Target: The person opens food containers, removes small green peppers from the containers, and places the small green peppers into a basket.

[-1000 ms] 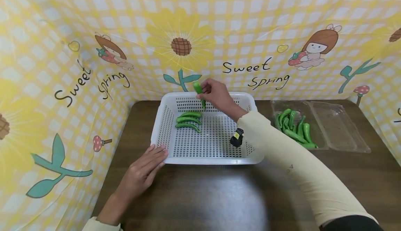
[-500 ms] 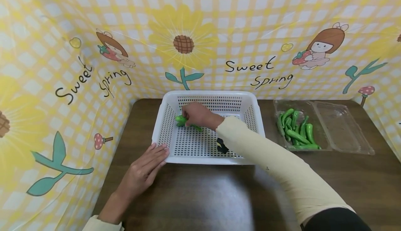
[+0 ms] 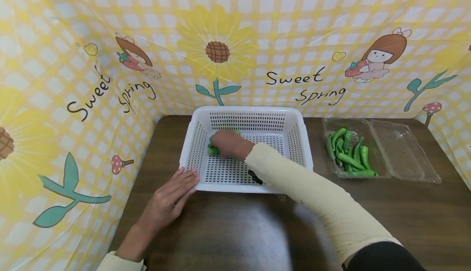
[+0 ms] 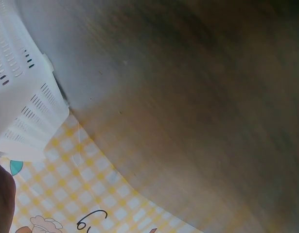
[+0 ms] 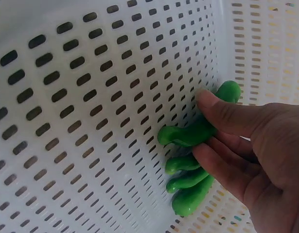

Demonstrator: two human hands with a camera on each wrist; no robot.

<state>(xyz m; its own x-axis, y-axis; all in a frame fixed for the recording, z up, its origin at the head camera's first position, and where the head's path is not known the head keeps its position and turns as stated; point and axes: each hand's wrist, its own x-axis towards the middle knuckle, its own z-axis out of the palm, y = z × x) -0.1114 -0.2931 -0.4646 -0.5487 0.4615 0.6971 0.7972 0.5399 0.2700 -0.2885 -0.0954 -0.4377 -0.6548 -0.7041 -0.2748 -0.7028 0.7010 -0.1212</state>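
Note:
My right hand is down in the white slotted basket, at its left part. In the right wrist view, the thumb and fingers pinch a green chili pepper against the basket floor. Several more green chili peppers lie side by side just below it, close to the fingers. From the head view the hand hides most of them. My left hand rests on the basket's front left corner, fingers fairly straight. The left wrist view catches only a dark edge of that hand beside the basket.
To the right on the dark wooden table, a clear plastic clamshell box lies with its lid folded out. It holds several green chili peppers. A yellow checked cloth hangs behind and at the sides.
My right hand has brought a green chili pepper from above the basket's back rim down to the peppers on its floor. The left hand has stayed on the corner.

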